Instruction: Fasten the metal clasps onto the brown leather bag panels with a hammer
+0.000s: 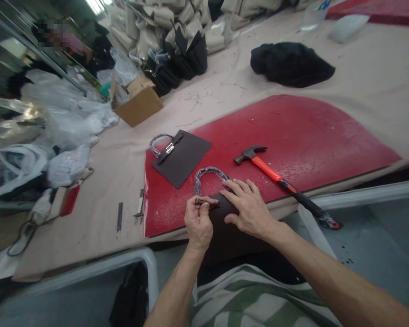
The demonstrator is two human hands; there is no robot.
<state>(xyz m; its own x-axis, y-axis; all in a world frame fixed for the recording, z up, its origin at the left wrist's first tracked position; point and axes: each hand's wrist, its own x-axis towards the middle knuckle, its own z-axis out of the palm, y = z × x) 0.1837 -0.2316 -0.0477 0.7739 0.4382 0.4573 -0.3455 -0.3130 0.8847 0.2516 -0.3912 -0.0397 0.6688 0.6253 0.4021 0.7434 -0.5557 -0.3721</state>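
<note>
A dark brown leather piece with a plastic-wrapped handle hangs over the front edge of the red board. My left hand is closed, its fingers pinching a small dark strip at the top of this piece. My right hand lies with fingers spread on the piece's upper right part, beside the handle's end. Behind my left hand, a similar brown panel with a wrapped handle and a metal clasp lies flat. A claw hammer with an orange and black handle rests to the right.
The red board lies on a cloth-covered table. Black cloth, a cardboard box and piled bags are behind it. Grey bins stand in front. A person is at the far left.
</note>
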